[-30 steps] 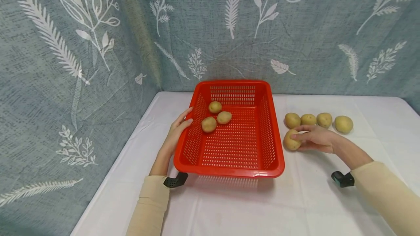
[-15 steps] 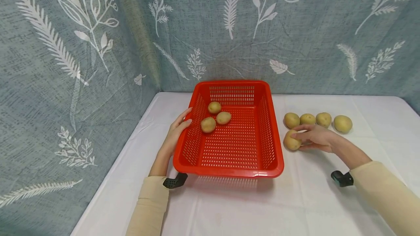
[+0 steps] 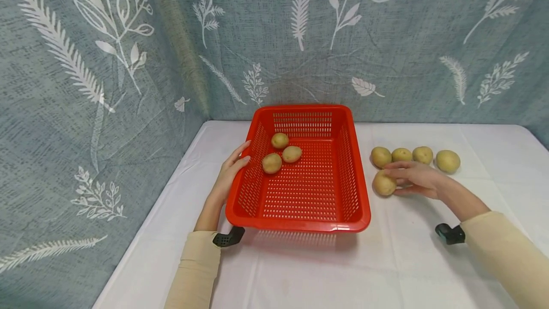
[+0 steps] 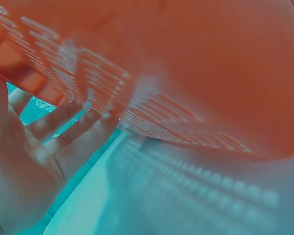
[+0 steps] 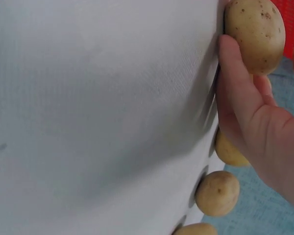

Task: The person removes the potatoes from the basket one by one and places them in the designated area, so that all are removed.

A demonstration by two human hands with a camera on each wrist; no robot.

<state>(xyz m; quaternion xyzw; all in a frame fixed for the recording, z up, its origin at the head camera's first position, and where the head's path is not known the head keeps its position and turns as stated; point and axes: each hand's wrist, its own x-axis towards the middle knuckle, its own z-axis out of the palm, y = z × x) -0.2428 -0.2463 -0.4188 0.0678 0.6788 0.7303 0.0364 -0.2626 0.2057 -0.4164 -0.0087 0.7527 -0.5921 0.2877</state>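
**Hands: right one closing on a potato, left one steadying the basket**

I see the right hand (image 3: 415, 179) pinching a potato (image 3: 383, 183) lying on the desk (image 3: 429, 261) beside the red basket (image 3: 300, 225). The left hand (image 3: 228, 174) rests flat, fingers straight, against the basket wall. Picking step; next I judge a lift over the rim.

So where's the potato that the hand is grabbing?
In the head view the potato lies on the white table, right of the red basket, pinched by the right hand.

I sit at a staged recording setup, not a real kitchen. A white-clothed table (image 3: 300, 271) stands before a leaf-printed blue curtain (image 3: 128, 61) hung as backdrop.
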